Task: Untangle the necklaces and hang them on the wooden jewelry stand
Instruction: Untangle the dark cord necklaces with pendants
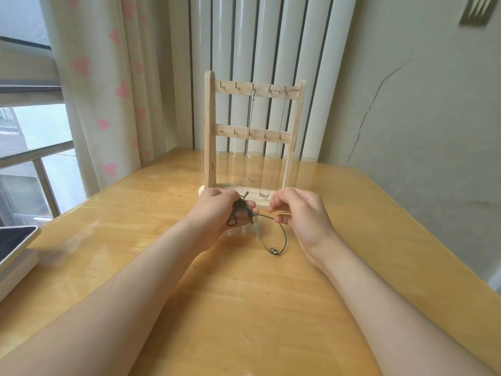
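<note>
By the tabletop's (244, 308) far edge the wooden jewelry stand (210, 131) already carries two chains (250, 118); before it the left hand (217, 210) grips a dark knotted bundle (241, 208), fingers curled round it; a green cord (284, 234) with a metal bead (273, 251) loops to the right hand (301, 215), which pinches it; untangling seems under way; next, probably, easing the cord free without tightening the knot

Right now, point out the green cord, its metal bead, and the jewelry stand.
green cord (285, 236), head view, on the curved hanging part
metal bead (273, 251), head view, on its middle
jewelry stand (210, 131), head view, on its left post
</note>
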{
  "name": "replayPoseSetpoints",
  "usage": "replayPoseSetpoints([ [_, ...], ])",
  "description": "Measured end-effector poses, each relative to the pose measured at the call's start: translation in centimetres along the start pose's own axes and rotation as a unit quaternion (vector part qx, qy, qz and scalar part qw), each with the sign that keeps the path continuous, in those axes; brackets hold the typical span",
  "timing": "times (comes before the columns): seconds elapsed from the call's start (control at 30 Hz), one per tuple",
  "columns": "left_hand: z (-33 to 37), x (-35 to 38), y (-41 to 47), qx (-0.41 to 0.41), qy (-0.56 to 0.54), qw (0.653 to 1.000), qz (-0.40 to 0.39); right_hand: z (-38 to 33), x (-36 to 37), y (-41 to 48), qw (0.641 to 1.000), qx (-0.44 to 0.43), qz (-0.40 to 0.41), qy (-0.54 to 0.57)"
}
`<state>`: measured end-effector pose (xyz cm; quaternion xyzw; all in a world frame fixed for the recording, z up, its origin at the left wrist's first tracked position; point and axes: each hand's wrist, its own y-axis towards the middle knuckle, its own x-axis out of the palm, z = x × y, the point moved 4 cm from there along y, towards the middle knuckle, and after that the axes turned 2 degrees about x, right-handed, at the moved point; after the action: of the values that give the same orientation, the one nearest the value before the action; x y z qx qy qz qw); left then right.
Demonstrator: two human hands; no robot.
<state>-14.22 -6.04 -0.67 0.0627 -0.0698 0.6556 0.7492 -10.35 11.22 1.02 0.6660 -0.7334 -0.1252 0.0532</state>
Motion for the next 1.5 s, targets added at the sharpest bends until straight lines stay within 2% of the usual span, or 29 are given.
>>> replayPoseSetpoints([
  [0.07, 0.0, -0.1, -0.1, 0.013, 0.014, 1.0, -0.012, 0.0, -0.2, 0.1, 1.0, -0.003, 0.009, -0.003],
  [0.23, -0.1, 0.3, -0.6, 0.031, 0.033, 0.998, -0.032, 0.2, -0.1, -0.5, 0.989, -0.076, 0.029, -0.121],
  [0.53, 0.0, 0.8, -0.4, 0.063, 0.048, 0.994, -0.077, 0.3, 0.1, -0.7, 0.963, -0.102, 0.05, -0.244],
  [0.83, -0.5, 0.9, -0.2, 0.065, 0.082, 0.989, -0.104, 0.4, 0.1, -0.5, 0.948, -0.133, 0.062, -0.284],
  [0.97, -0.7, 0.8, -0.1, 0.063, 0.079, 0.991, -0.089, 0.3, 0.1, -0.5, 0.943, -0.134, 0.071, -0.296],
  [1.13, -0.5, 0.8, -0.2, 0.072, 0.099, 0.988, -0.09, 0.0, 0.2, -0.9, 0.945, -0.116, 0.067, -0.299],
  [1.33, -0.4, 0.7, -0.3, 0.076, 0.106, 0.988, -0.087, 0.2, 0.4, -0.8, 0.931, -0.141, 0.043, -0.334],
  [1.5, -0.2, 0.6, -0.4, 0.092, 0.17, 0.978, -0.075, 0.3, 0.3, -0.6, 0.938, -0.151, 0.041, -0.309],
])
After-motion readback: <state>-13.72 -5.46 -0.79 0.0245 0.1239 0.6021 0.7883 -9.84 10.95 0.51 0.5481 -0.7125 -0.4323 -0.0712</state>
